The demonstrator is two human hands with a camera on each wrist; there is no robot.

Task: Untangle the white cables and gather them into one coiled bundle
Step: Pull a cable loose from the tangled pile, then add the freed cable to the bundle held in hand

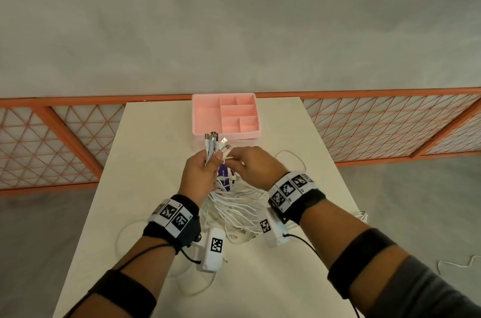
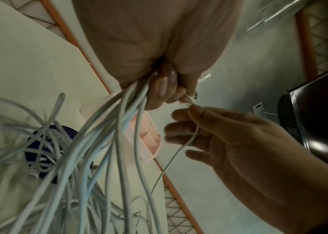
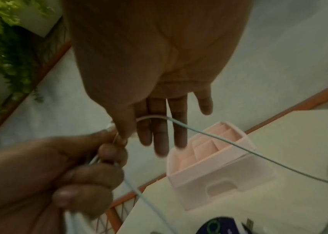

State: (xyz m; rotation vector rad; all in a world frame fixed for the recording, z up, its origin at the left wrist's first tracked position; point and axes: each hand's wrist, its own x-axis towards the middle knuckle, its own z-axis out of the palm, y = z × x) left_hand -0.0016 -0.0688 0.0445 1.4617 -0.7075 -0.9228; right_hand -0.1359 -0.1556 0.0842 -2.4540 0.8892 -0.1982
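My left hand (image 1: 208, 161) grips several white cables (image 1: 234, 203) just below their plug ends (image 1: 216, 142), which stick up from the fist. The rest of the cables hang in a tangled heap on the table. In the left wrist view the gripped strands (image 2: 119, 126) fan down from the left hand (image 2: 159, 88). My right hand (image 1: 242, 160) is right next to it and pinches one thin white cable (image 2: 191, 137) between thumb and forefinger; the other fingers (image 3: 160, 134) are stretched out. That thin cable (image 3: 219, 139) trails away to the table.
A pink compartment organizer (image 1: 205, 120) stands at the table's far edge, just behind the hands. A purple packet (image 1: 226, 177) lies under the tangle. The pale table (image 1: 286, 278) is narrow, with an orange mesh fence (image 1: 390, 122) behind. Another white cable (image 1: 455, 263) lies on the floor at right.
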